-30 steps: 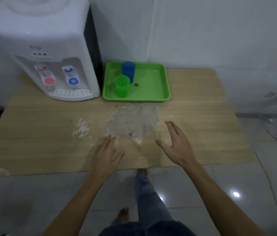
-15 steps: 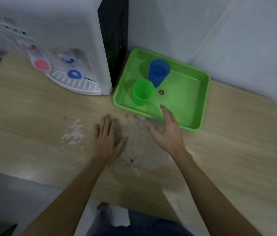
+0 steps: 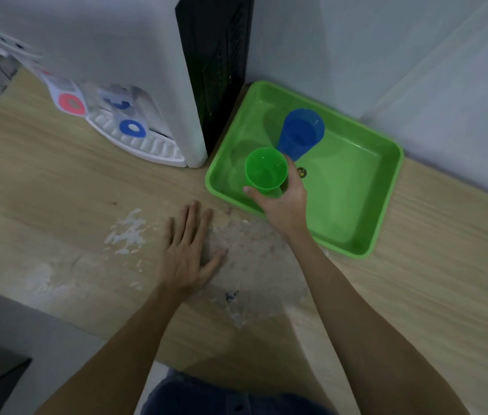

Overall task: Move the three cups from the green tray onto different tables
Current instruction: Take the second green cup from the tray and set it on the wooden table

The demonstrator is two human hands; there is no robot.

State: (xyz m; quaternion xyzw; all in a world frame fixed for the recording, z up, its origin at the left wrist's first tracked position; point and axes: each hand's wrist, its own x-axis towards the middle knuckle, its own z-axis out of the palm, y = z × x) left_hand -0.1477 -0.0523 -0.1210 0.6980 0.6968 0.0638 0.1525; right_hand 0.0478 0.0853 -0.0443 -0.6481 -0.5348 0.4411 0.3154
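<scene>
A green tray (image 3: pixel 386 181) lies at the back of the wooden table (image 3: pixel 57 190), against the wall. Two cups stand upright in it: a green cup (image 3: pixel 265 170) near the tray's front left, and a blue cup (image 3: pixel 301 133) just behind it. My right hand (image 3: pixel 284 202) reaches over the tray's front rim and wraps the green cup, thumb on its left side, fingers on its right. My left hand (image 3: pixel 190 256) rests flat on the table, fingers apart, left of the tray. A small dark round thing (image 3: pixel 302 171) lies on the tray floor beside my right hand.
A white water dispenser (image 3: pixel 111 85) with red and blue taps and a drip grille stands left of the tray, its black side almost touching the tray. Worn, flaky patches (image 3: pixel 248 265) mark the tabletop near my hands. The table's front edge is close to my body.
My head has moved closer over the table. My right hand went forward into the tray and closed around the green cup. My left hand came down flat on the tabletop.
</scene>
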